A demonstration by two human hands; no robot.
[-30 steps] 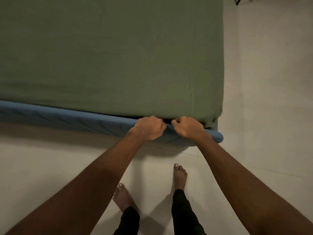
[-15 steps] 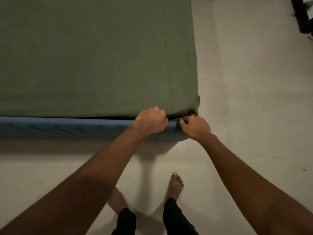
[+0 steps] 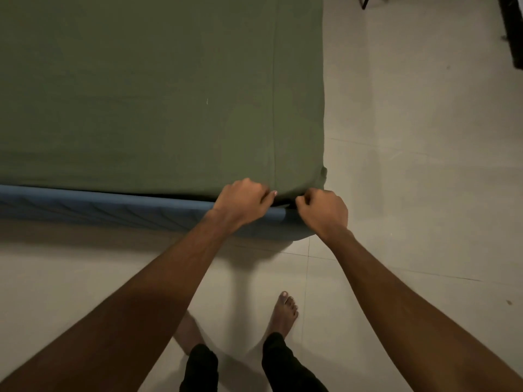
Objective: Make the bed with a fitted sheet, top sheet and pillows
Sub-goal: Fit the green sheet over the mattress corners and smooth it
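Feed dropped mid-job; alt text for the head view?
The left hand and right hand grip the edge of the green fabric fitted sheet at its near corner, above the blue padded bed rail. Bare feet stand on pale floor tiles.

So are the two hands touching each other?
Apart. The head view shows a gap between the left hand and right hand, both gripping the green sheet at its edge; the blue bed base shows between them.
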